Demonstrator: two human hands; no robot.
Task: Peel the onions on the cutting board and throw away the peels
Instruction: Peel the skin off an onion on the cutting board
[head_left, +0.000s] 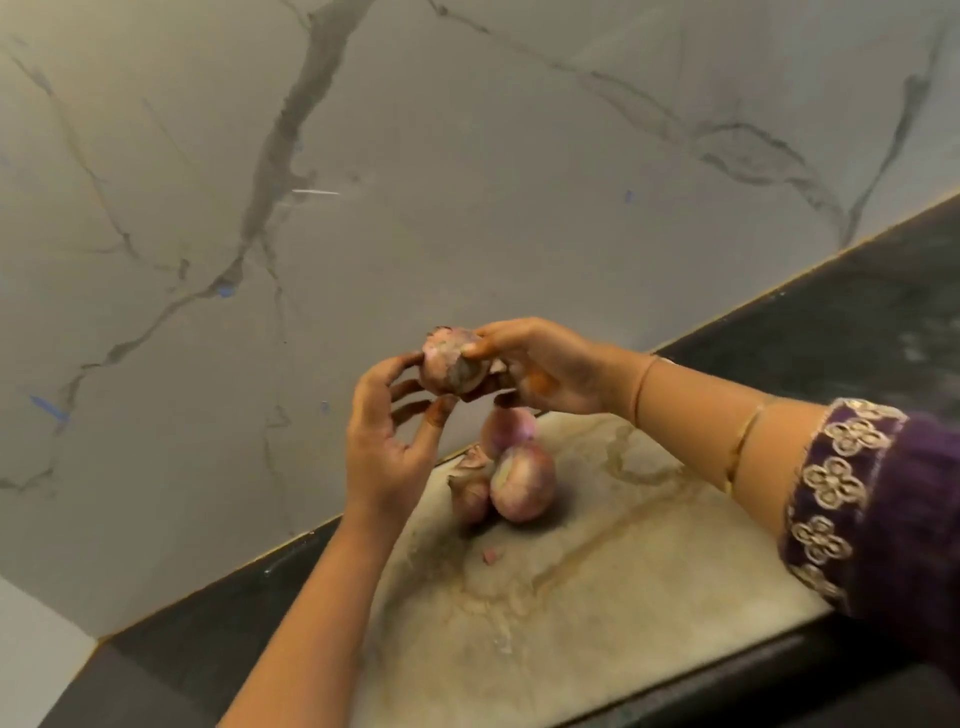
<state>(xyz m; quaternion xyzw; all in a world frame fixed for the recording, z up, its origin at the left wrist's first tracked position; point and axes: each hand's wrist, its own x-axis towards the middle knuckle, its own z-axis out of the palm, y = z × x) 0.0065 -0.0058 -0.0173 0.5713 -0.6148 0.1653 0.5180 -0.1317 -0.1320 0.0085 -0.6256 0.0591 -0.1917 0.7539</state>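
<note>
I hold a pink-skinned onion in the air above the far end of the pale, stained cutting board. My right hand grips it from the right, thumb on top. The fingertips of my left hand touch its left side and underside. Three more onions lie together on the board below: one at the back, a large one in front, and a smaller one with loose skin to its left.
A small scrap of peel lies on the board near the onions. The board rests on a dark countertop that runs along a grey marble-patterned wall. My right sleeve is purple with embroidery.
</note>
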